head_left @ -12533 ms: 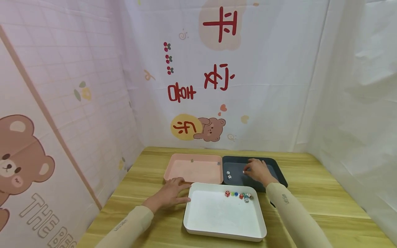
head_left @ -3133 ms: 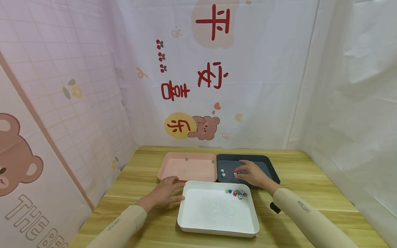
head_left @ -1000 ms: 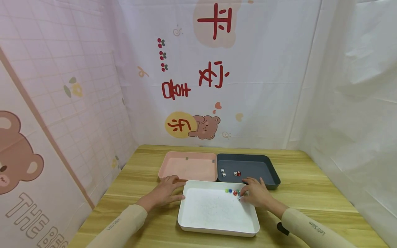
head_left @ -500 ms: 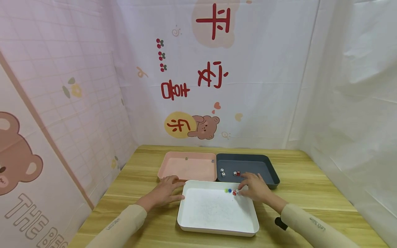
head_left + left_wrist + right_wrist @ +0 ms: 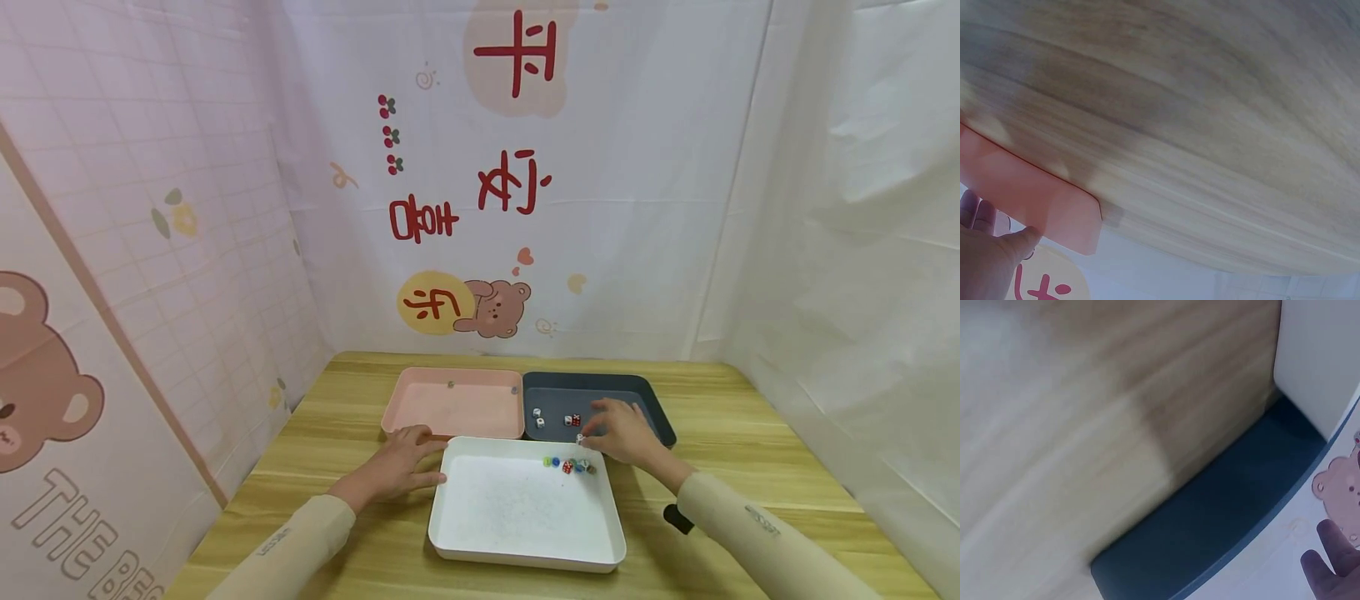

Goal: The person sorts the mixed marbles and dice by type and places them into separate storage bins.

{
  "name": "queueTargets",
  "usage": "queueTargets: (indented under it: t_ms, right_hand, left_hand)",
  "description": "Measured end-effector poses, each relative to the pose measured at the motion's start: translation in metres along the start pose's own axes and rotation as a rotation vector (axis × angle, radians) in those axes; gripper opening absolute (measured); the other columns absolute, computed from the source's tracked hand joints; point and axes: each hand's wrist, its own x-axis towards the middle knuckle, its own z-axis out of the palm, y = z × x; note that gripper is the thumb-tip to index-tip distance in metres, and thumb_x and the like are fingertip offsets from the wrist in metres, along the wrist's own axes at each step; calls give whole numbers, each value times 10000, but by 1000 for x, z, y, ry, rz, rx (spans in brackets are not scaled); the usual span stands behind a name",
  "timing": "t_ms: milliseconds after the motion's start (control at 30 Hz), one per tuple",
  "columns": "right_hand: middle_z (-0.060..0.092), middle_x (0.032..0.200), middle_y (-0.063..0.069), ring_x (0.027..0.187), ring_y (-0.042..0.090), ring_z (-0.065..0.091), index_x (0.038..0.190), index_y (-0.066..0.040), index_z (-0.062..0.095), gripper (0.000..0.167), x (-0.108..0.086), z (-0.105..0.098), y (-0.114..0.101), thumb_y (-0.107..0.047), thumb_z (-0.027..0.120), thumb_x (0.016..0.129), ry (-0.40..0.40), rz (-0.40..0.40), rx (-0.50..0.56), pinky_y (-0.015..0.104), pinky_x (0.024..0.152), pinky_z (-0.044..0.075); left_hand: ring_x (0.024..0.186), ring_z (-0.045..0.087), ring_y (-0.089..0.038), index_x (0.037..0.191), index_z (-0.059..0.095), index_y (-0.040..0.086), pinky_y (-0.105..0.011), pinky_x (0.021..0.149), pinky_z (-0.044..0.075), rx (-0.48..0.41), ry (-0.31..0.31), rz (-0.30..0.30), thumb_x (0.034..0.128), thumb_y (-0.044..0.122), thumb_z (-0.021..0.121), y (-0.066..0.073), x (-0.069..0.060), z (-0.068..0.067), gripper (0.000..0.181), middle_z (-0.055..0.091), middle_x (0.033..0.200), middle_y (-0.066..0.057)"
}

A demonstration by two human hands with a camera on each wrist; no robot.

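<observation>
In the head view my right hand (image 5: 626, 433) pinches a white die (image 5: 581, 438) between thumb and fingertips, above the far rim of the white tray (image 5: 517, 517). Just beyond lies the navy tray (image 5: 615, 404), holding a red die (image 5: 576, 420) and several white dice (image 5: 540, 422). Along the white tray's far right side sit a red die (image 5: 567, 467), a yellow-green bead (image 5: 547, 462), a blue bead (image 5: 557, 462) and other small pieces, bunched together. My left hand (image 5: 397, 467) touches the white tray's left rim with relaxed fingers, near the pink tray.
The pink tray (image 5: 453, 408) stands beside the navy one and holds two tiny pieces (image 5: 451, 384). A black object (image 5: 678, 518) shows by the right forearm. Printed cloth (image 5: 630, 208) hangs behind and at both sides of the wooden table (image 5: 750, 467).
A red die has gone from the white tray into the navy tray. My right hand came back to the white tray, then lifted a white die towards the navy tray. The left hand stayed put.
</observation>
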Motion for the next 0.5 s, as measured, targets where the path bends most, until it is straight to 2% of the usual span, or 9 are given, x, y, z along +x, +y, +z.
queueTargets:
  t_ms: [500]
  right_hand:
    - [547, 1373, 217, 1264, 468, 463, 886, -241, 791, 52, 17, -3, 32, -283, 774, 859, 8, 109, -9, 799, 994, 140]
  left_hand:
    - [1287, 398, -408, 1411, 553, 114, -588, 1058, 318, -5, 12, -1, 955, 513, 603, -1, 0, 1, 609, 436, 1377, -188]
